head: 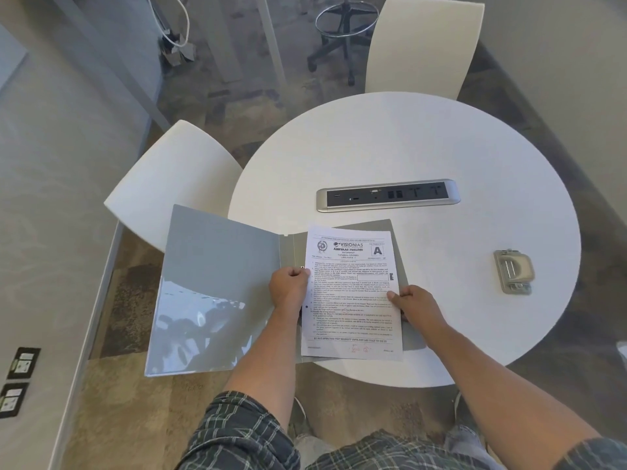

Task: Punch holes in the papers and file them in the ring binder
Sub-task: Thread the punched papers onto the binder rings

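I'm pinching the papers (353, 293) with both hands (288, 286) (412, 300), easing the holes onto the ring binder (217, 286) rings under my left fingertips (300, 272).

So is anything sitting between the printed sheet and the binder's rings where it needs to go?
Nothing visible does. The printed sheet already lies on the open ring binder, its left edge by the spine. The left hand covers the edge at the upper ring; the right hand holds the right edge. The hole punch sits off right.
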A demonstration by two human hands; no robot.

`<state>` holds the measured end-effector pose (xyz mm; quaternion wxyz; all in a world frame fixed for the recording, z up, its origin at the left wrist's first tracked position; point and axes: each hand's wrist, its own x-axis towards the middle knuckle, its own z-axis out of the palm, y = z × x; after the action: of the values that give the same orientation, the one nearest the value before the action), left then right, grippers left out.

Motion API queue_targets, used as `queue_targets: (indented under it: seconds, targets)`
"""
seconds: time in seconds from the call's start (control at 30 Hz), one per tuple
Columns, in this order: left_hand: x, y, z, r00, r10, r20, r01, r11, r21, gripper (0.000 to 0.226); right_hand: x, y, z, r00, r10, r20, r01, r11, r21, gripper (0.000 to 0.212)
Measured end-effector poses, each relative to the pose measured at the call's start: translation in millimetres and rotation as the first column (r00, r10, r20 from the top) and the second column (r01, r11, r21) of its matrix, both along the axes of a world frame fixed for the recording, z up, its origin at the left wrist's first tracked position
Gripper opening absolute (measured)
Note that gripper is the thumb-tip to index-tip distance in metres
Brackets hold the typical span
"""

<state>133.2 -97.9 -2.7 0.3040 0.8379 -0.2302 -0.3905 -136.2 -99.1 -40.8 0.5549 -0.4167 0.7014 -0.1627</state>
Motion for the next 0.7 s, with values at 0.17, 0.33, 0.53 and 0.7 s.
queue_targets:
  seconds: [0.17, 0.33, 0.53, 0.7]
  targets:
    - [0.4, -1.8, 0.9, 0.997, 0.077, 0.007, -0.077, 0.995, -0.066, 0.014, 9.1, 1.2, 7.2, 0.994, 0.085, -0.075, -0.086, 0.996, -0.009, 0.036]
    - [4.5, -8.1, 2.4, 0.998, 0.055, 0.021, -0.054, 0.998, -0.038, 0.015, 13.7, 2.3, 4.9, 0.983, 0.148, -0.105, -0.148, 0.989, 0.004, 0.032]
    - [8.1, -9.5, 4.3, 1.0, -0.006, -0.023, 0.006, 1.0, -0.01, 0.011, 11.1, 2.2, 8.2, 0.989, 0.102, -0.104, -0.101, 0.995, 0.016, 0.028]
    - [10.0, -13.0, 5.4, 0.994, 0.03, -0.105, -0.027, 0.999, 0.025, 0.008, 8.2, 1.9, 7.9, 0.997, 0.045, -0.069, -0.043, 0.999, 0.021, 0.025]
